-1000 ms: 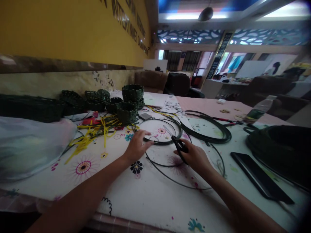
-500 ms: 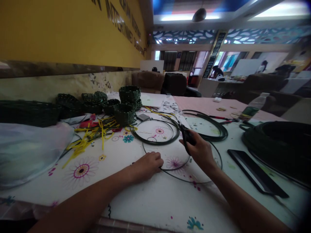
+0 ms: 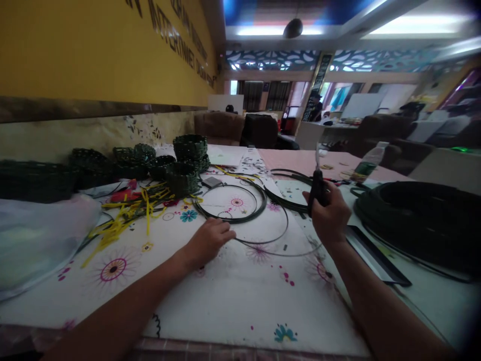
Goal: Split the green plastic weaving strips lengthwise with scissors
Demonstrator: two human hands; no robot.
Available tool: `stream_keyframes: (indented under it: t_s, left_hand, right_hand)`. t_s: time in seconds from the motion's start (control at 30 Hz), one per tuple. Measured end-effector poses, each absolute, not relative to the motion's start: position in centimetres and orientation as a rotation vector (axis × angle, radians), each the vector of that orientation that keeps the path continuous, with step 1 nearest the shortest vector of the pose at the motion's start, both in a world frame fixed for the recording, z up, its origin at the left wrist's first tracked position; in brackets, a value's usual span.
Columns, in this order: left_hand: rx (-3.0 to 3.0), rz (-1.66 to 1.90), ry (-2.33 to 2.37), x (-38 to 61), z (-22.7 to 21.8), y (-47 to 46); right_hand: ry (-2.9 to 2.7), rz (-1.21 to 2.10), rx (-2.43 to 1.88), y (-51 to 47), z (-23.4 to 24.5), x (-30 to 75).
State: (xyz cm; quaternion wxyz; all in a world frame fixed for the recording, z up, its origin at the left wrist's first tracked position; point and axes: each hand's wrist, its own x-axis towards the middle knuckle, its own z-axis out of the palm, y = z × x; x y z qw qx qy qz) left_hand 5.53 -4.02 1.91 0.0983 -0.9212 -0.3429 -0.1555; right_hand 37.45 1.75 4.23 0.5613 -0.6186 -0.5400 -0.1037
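My left hand [image 3: 210,240] is closed, with its fingertips pinching a thin dark green strip [image 3: 270,241] just above the tabletop. The strip bends away to the right in loose curves. In my right hand [image 3: 332,215] is a pair of black-handled scissors [image 3: 319,188], held upright with the blades pointing up and the fingers wrapped round the handles. A coil of dark green strip [image 3: 259,211] lies just beyond my left hand. Behind the scissors lies a second coil [image 3: 283,201], partly hidden by my right hand.
Woven dark green baskets [image 3: 182,179] stand at the back left, beside yellow strips [image 3: 146,203] and a white plastic bag [image 3: 41,245]. At the right are a bottle [image 3: 370,161], a large dark coil [image 3: 417,225] and a flat black-edged object [image 3: 378,258]. A person [image 3: 316,108] is in the background.
My right hand has lifted the scissors up and to the right, turning the blades upward. My left hand still pinches the strip. The whole view has shifted slightly.
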Motion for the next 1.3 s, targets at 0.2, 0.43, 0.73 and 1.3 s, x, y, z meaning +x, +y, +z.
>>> stream_keyframes:
  t_s: [0.2,0.43,0.73,1.3]
  left_hand:
    - [-2.530,-0.569,-1.169,2.8,2.5,-1.1]
    - [-2.618,-0.571,-1.285,1.5,-0.3,1.8]
    - [-2.294,-0.838,-1.662,-0.1,2.0,4.0]
    - [-2.118,-0.528,-1.547,-7.6,1.6,5.9]
  right_hand:
    - [-1.156,-0.250,-1.504,3.1,3.7,40.1]
    - [-1.126,-0.255,-1.577,3.8,3.0,41.3]
    - [-1.236,-0.259,-1.547,3.5,2.7,40.1]
    - [-1.432,-0.169,-1.539,2.5,2.3,37.0]
